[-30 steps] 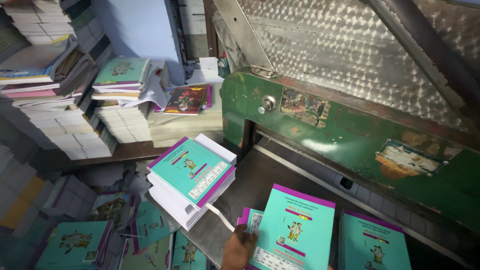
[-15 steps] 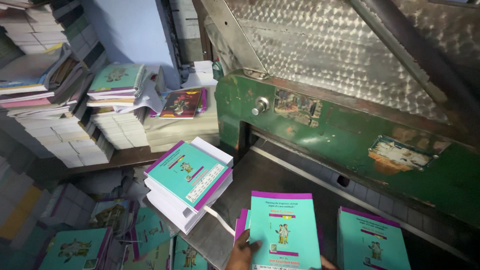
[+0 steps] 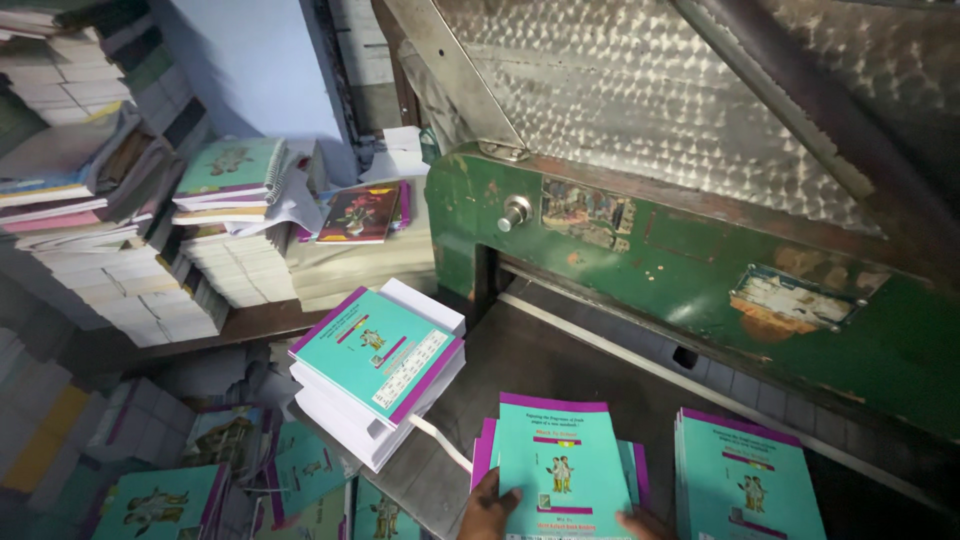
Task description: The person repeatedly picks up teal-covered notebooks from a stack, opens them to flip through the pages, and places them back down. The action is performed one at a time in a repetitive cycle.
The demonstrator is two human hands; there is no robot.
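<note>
**Teal booklets at the green cutting machine**

Here, at the bottom edge of the head view, the left hand (image 3: pixel 490 510) grips the left side of a teal booklet with a purple top band (image 3: pixel 562 470); its thumb lies over the cover near the lower left corner. The right hand (image 3: pixel 640 524) shows only as a few fingertips touching the same cover near its lower right edge, and I cannot tell whether it clasps the booklet or merely rests on it. This booklet sits on top of a small pile of like copies on the dark metal bench (image 3: pixel 590 360) of the machine, with purple edges showing at its left.

Just to the right lies a second pile of teal booklets (image 3: pixel 745 475), apart from both hands. To the left, a thicker stack with a teal cover (image 3: pixel 378 365) overhangs the bench corner, turned at an angle; a white strip (image 3: pixel 440 440) pokes out beneath it.

Behind the bench rises the green machine body (image 3: pixel 700 260), with a round metal knob (image 3: pixel 514 212) and worn stickers. Tall paper stacks (image 3: pixel 120 270) line the left wall, and more teal copies (image 3: pixel 160 500) lie on the floor below.
</note>
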